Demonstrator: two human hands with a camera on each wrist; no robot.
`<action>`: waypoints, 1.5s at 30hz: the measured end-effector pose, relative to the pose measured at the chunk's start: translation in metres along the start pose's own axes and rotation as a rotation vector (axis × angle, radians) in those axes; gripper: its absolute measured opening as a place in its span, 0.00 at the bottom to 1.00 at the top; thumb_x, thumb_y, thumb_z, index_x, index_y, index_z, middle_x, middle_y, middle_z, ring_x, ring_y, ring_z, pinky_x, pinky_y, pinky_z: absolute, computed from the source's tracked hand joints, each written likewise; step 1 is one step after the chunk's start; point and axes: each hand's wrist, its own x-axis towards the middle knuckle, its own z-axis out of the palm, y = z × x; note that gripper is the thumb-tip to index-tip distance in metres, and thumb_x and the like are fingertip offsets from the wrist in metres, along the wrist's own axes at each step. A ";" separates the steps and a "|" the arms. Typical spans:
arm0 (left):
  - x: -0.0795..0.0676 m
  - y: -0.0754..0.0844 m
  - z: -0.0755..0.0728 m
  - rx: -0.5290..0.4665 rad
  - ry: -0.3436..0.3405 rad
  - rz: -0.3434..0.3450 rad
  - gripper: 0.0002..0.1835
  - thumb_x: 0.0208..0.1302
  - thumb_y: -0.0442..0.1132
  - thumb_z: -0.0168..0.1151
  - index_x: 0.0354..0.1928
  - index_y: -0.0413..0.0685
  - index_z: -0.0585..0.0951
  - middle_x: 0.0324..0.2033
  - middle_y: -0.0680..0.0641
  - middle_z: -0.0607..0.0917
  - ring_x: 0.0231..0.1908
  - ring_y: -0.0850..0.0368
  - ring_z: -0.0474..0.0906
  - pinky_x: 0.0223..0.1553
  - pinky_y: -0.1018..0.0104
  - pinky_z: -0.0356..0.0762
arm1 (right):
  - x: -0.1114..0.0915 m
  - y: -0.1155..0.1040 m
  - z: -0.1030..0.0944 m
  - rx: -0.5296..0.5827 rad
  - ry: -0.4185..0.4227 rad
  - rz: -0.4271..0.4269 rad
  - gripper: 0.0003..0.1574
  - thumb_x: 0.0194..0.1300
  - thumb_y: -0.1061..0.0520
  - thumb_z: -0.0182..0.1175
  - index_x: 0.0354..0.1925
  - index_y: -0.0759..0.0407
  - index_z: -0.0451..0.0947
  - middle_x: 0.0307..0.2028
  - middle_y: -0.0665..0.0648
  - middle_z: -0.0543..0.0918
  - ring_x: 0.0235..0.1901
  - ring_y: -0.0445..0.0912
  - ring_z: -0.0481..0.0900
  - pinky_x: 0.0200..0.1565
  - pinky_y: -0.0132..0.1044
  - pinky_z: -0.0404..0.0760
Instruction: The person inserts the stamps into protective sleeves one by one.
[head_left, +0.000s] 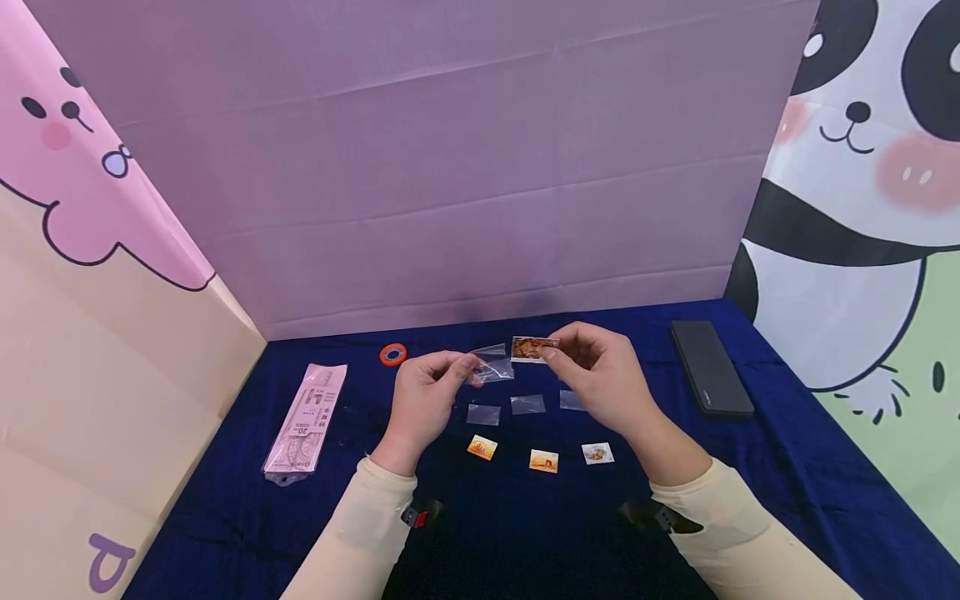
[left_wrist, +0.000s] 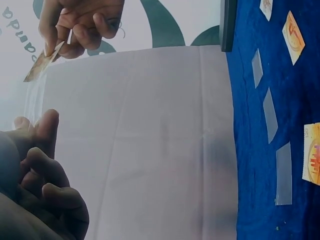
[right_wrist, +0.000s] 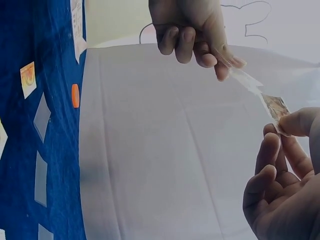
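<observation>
Between thumb and finger my left hand pinches a small clear plastic sleeve, raised over the table. A small brown picture card with a white border is pinched by my right hand. The card's left edge meets the sleeve's right end in the head view, and the right wrist view shows the card's corner right at the sleeve's end. Below the hands lie several flat clear sleeves in a row. Nearer me are an orange card, another orange card and a whitish card.
On the left of the dark blue cloth lies a pink printed packet. An orange tape roll sits near the back edge. At the right is a dark grey phone-like slab. A pinkish curtain rises behind the table.
</observation>
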 end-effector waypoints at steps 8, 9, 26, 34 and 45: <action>0.000 0.000 0.001 0.013 -0.005 0.005 0.12 0.76 0.46 0.64 0.43 0.49 0.92 0.31 0.54 0.91 0.34 0.59 0.85 0.36 0.63 0.79 | 0.000 0.001 0.001 -0.002 0.010 0.000 0.05 0.74 0.59 0.66 0.45 0.59 0.86 0.32 0.57 0.86 0.27 0.48 0.77 0.26 0.34 0.76; 0.000 -0.001 0.001 0.014 -0.004 0.005 0.12 0.75 0.46 0.64 0.43 0.49 0.92 0.31 0.54 0.91 0.34 0.59 0.85 0.38 0.62 0.80 | 0.000 0.001 0.001 0.002 0.008 0.002 0.05 0.74 0.59 0.66 0.45 0.59 0.86 0.33 0.58 0.86 0.27 0.48 0.77 0.26 0.34 0.76; 0.000 -0.002 0.001 0.052 -0.005 0.014 0.13 0.76 0.47 0.63 0.44 0.49 0.92 0.31 0.55 0.90 0.37 0.59 0.86 0.45 0.55 0.84 | 0.000 0.002 0.004 -0.016 -0.022 0.022 0.04 0.73 0.57 0.67 0.43 0.57 0.86 0.31 0.55 0.84 0.25 0.51 0.74 0.26 0.36 0.74; 0.001 -0.003 0.001 0.047 0.013 0.038 0.14 0.75 0.50 0.63 0.42 0.51 0.92 0.30 0.55 0.90 0.35 0.59 0.85 0.43 0.57 0.83 | -0.001 0.003 0.005 -0.043 -0.038 0.057 0.04 0.73 0.56 0.68 0.43 0.55 0.87 0.30 0.54 0.84 0.26 0.51 0.74 0.26 0.36 0.74; 0.001 -0.003 0.000 0.054 0.036 0.028 0.13 0.74 0.50 0.65 0.42 0.53 0.93 0.29 0.56 0.90 0.31 0.59 0.82 0.41 0.57 0.82 | 0.000 0.004 0.006 -0.078 -0.060 0.076 0.04 0.72 0.56 0.69 0.42 0.54 0.88 0.30 0.53 0.83 0.27 0.51 0.74 0.27 0.36 0.75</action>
